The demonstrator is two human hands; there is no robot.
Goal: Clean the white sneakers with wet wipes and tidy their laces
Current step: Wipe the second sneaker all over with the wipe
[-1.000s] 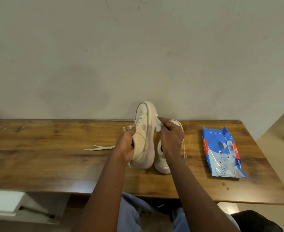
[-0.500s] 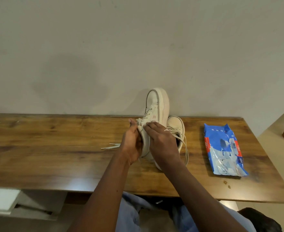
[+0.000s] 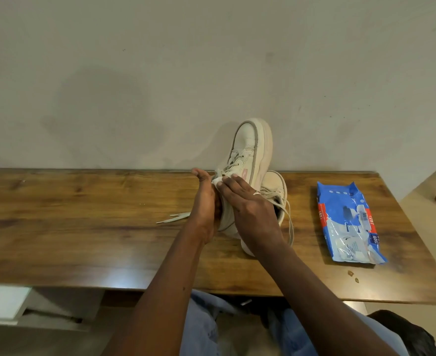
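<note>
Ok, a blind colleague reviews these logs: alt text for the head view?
A person's left hand holds a white sneaker toe-up over a wooden table while the right hand presses a wet wipe against its side by the laces. The second sneaker rests beside it; a blue wipes pack lies to the right.

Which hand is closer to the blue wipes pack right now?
Right. The right hand is left of the wipes pack, pressing a wipe on the raised sneaker; the left hand grips that sneaker farther left.

free: table [image 3: 83, 227] left | blocked: wipes pack [image 3: 348, 222] right, wall [image 3: 134, 73] behind
</note>
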